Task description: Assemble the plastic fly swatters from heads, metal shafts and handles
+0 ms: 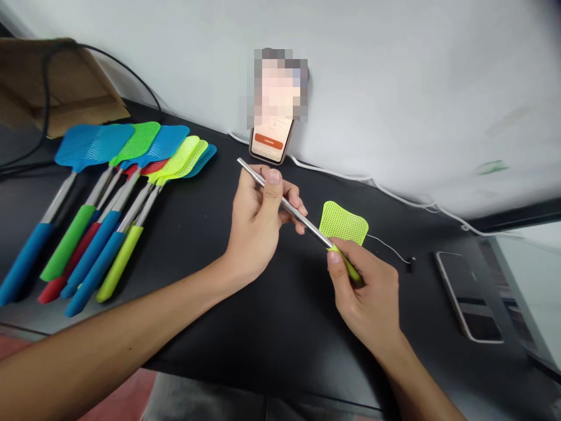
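Note:
Both hands hold a telescopic fly swatter handle [310, 227], a thin metal rod with a yellow-green grip, slanting above the black table. My left hand [258, 225] pinches the rod near its bare upper end, thumb on top. Around the yellow-green grip, the fingers of my right hand [366, 286] are closed. A loose yellow-green swatter head [344, 222] with a perforated face lies on the table just beyond my right hand, partly covered by it. To the left, several complete swatters [118, 216] in blue, green, red and yellow-green lie in an overlapping row.
A lit phone [270, 137] leans against the wall, its upper part pixelated. Another phone [468, 298] lies at the right. A white cable [333, 171] runs along the wall, and a thin cord [390, 245] ends in a small black piece. A cardboard box [83, 88] stands at back left beside black cables.

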